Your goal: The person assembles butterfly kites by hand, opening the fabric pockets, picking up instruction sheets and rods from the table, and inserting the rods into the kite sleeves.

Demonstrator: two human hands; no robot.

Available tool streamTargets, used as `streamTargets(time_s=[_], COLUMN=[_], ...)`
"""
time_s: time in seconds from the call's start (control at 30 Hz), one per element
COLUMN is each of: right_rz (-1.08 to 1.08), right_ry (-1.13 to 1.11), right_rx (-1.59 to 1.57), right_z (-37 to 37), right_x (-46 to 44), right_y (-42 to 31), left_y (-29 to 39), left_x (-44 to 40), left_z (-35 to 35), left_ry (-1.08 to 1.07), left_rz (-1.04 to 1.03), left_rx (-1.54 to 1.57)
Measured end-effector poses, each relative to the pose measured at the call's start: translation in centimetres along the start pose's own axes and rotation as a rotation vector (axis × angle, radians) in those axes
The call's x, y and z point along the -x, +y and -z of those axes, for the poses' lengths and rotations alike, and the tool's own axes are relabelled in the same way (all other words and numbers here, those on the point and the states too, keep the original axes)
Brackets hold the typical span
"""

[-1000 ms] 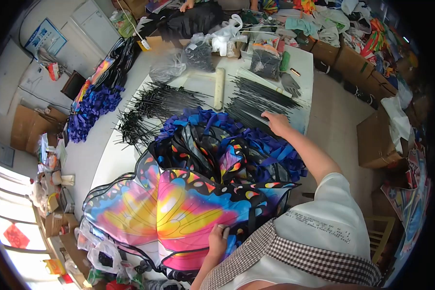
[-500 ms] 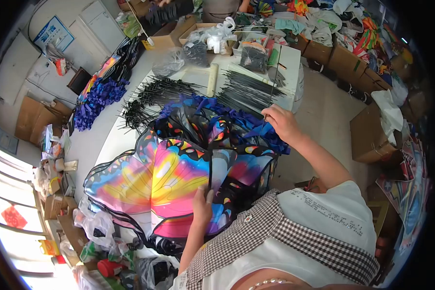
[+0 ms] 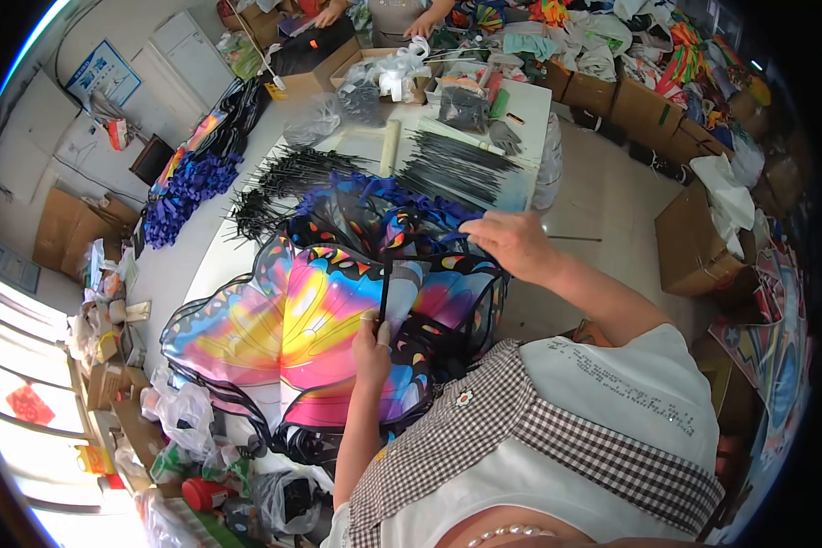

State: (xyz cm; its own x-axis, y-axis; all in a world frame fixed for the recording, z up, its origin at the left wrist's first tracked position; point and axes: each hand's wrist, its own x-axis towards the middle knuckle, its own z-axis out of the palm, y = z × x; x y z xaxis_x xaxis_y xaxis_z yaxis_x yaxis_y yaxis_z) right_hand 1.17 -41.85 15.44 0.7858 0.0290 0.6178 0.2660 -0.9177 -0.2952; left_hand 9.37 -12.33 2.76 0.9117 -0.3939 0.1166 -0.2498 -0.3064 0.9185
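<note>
Butterfly-patterned fabric (image 3: 315, 320) in yellow, pink, blue and black is spread over the near part of the table in several overlapping layers. My left hand (image 3: 372, 352) is closed at its middle, thumb and fingers pinching a black edge strip (image 3: 385, 288) of the fabric. My right hand (image 3: 513, 245) is raised beyond the fabric's right side, fingers pinched together. From behind it a thin black rod (image 3: 577, 238) sticks out to the right, and the fingers hide the rest of it. Blue-purple ribbon pieces (image 3: 429, 203) lie along the fabric's far edge.
Black rods (image 3: 457, 167) and a tangled pile of black sticks (image 3: 288, 187) lie on the white table (image 3: 215, 274). Boxes and plastic bags (image 3: 402, 73) stand at its far end, by a co-worker's hands (image 3: 425, 23). A cardboard box (image 3: 690, 239) stands right.
My right hand has moved left and slightly lower, and the rod has swung from upright to nearly level. My left hand has shifted up to the black edge strip. The co-worker's hands now show more.
</note>
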Motion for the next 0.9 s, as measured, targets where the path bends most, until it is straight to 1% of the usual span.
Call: streamTargets(time_s=[0.03, 0.13, 0.17, 0.23, 0.27, 0.3, 0.33, 0.37, 0.43, 0.47, 0.57, 0.67, 0.8, 0.9], right_rz=[-0.003, 0.073, 0.066, 0.09, 0.089, 0.099, 0.117, 0.078, 0.055, 0.071, 0.105, 0.12, 0.126, 0.182], right_ry=[0.002, -0.082, -0.086, -0.054, -0.057, -0.067, -0.083, -0.101, -0.133, -0.117, -0.079, -0.048, -0.077, -0.073], right_rx=[-0.005, -0.181, -0.194, -0.333, -0.426, -0.381, -0.335, -0.363, -0.416, -0.421, -0.433, -0.467, -0.491, -0.459], right_z=[-0.8, -3.4, -3.8, -4.4, -5.3, -5.8, -6.1, -6.3, -7.0, -7.2, -7.8, -8.7, -9.2, -9.7], right_x=[0.4, 0.7, 0.4, -1.2, -1.2, -1.5, -2.0, -2.3, -2.3, -2.6, -3.2, -3.3, -3.9, -3.8], right_y=[-0.1, 0.2, 0.3, 0.9, 0.8, 1.2, 1.8, 2.0, 1.9, 2.1, 2.6, 2.8, 2.2, 1.8], left_y=[0.3, 0.9, 1.3, 2.5, 3.1, 3.6, 5.3, 3.7, 4.3, 4.6, 5.3, 5.6, 6.3, 7.2], left_x=[-0.1, -0.8, -1.2, -2.4, -3.1, -4.1, -4.7, -5.4, -6.0, -6.0, -6.0, -5.9, -5.5, -5.2], left_z=[0.1, 0.4, 0.5, 0.3, 0.4, 0.5, 0.8, 1.6, 1.7, 1.9, 1.7, 1.5, 1.3, 1.1], left_ry=[-0.002, -0.033, -0.034, 0.075, 0.083, 0.101, 0.082, 0.042, 0.062, 0.087, 0.134, 0.177, 0.198, 0.217], left_rz=[0.001, 0.088, 0.1, 0.099, 0.1, 0.115, 0.157, 0.188, 0.183, 0.192, 0.202, 0.204, 0.189, 0.182], left_rx=[-0.006, -0.049, -0.058, 0.074, 0.15, 0.228, 0.198, 0.139, 0.348, 0.343, 0.512, 0.536, 0.553, 0.542])
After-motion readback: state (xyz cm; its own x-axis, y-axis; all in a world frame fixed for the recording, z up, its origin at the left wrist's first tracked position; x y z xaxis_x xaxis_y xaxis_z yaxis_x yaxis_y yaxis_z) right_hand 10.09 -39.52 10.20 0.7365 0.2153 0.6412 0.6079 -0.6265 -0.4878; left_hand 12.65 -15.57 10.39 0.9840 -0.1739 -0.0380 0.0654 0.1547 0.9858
